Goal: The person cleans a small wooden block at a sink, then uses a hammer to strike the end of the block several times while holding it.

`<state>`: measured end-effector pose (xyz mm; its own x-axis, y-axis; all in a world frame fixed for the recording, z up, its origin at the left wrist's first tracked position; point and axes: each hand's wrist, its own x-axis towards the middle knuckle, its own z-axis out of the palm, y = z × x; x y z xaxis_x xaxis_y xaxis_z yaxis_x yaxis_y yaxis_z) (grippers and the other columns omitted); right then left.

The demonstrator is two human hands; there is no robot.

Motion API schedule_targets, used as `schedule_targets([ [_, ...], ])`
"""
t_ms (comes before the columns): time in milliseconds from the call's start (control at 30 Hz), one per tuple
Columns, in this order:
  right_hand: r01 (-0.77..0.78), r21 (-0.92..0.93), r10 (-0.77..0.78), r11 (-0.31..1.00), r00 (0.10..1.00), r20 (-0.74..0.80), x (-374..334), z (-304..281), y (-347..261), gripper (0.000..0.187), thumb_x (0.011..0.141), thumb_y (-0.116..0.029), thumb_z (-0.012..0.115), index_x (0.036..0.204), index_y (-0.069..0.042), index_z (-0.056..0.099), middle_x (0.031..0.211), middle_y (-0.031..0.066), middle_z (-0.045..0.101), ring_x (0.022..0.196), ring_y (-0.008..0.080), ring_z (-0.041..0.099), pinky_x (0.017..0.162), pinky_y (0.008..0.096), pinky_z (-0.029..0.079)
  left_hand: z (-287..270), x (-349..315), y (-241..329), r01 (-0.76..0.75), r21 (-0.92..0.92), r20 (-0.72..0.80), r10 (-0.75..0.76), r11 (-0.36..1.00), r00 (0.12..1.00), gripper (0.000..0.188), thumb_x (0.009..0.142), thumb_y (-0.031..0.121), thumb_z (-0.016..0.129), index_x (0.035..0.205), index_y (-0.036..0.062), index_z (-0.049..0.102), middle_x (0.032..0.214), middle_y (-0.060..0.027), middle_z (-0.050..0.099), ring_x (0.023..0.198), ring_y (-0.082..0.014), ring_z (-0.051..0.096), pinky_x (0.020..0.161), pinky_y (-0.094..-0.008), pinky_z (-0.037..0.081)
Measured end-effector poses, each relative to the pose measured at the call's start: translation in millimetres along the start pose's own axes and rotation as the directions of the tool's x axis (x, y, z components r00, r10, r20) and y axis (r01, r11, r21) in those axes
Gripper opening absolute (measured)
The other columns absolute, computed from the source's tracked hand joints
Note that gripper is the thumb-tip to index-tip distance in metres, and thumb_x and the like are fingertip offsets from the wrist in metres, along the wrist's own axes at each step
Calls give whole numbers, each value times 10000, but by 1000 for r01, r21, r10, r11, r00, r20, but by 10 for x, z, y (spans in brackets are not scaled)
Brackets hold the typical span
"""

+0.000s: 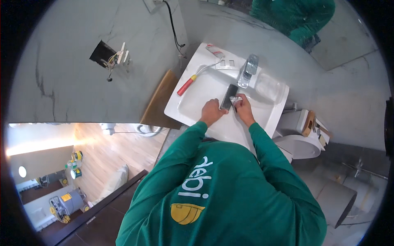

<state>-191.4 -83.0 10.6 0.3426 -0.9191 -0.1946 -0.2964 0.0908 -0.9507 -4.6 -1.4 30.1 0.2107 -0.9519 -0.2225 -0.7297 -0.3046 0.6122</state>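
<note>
Both my hands are over a white washbasin. A dark, flat rectangular block lies slantwise in front of the chrome tap; its exact kind I cannot tell. My left hand is closed at the block's near end, with the thumb against it. Pinched in the fingers of my right hand is a small, shiny, crumpled silvery piece, held over the block's right side. To the left, a small paint roller with a red and yellow handle rests across the basin, its head on the back rim.
A toilet stands right of the basin, with a wooden piece on its tank. A brown board leans at the basin's left. Loose wires hang from an open wall box. Beyond the doorway are paint cans and a grey machine.
</note>
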Motion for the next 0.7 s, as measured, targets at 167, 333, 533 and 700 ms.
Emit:
schedule_targets([
  [167, 123, -216, -131, 969, 991, -25, 17, 36, 29, 352, 974, -52, 654, 1321, -65, 595, 904, 144, 657, 810, 263, 647, 733, 413, 537, -19, -4, 38, 22, 11, 11, -22, 1000, 1000, 643, 730, 525, 908, 968, -27, 677, 1002, -213, 703, 987, -400, 697, 861, -479, 565],
  [333, 366, -527, -345, 767, 928, 142, -152, -11, -12, 496, 982, -67, 619, 1472, -88, 546, 1177, 256, 634, 1034, 414, 665, 875, 519, 566, 29, 19, -2, 7, 10, 5, -7, 1000, 1000, 655, 726, 540, 908, 968, -21, 672, 1001, -208, 697, 995, -392, 694, 860, -484, 561],
  [533, 381, -799, -103, 465, 920, 378, -550, -36, -184, 509, 1047, -98, 529, 1552, -108, 469, 1049, 267, 597, 921, 442, 655, 804, 519, 574, 57, 44, -47, -17, 28, -30, 18, 999, 999, 632, 731, 538, 908, 946, -2, 659, 976, -192, 691, 967, -383, 685, 849, -485, 550],
  [700, 376, -862, -261, 339, 918, 298, -7, -198, -254, 531, 984, -84, 519, 1514, -58, 499, 1067, 251, 633, 929, 405, 668, 766, 515, 556, -61, 1, 62, 33, -11, 49, -32, 999, 998, 641, 751, 528, 893, 1010, -16, 674, 1044, -209, 699, 1039, -400, 676, 899, -497, 553],
])
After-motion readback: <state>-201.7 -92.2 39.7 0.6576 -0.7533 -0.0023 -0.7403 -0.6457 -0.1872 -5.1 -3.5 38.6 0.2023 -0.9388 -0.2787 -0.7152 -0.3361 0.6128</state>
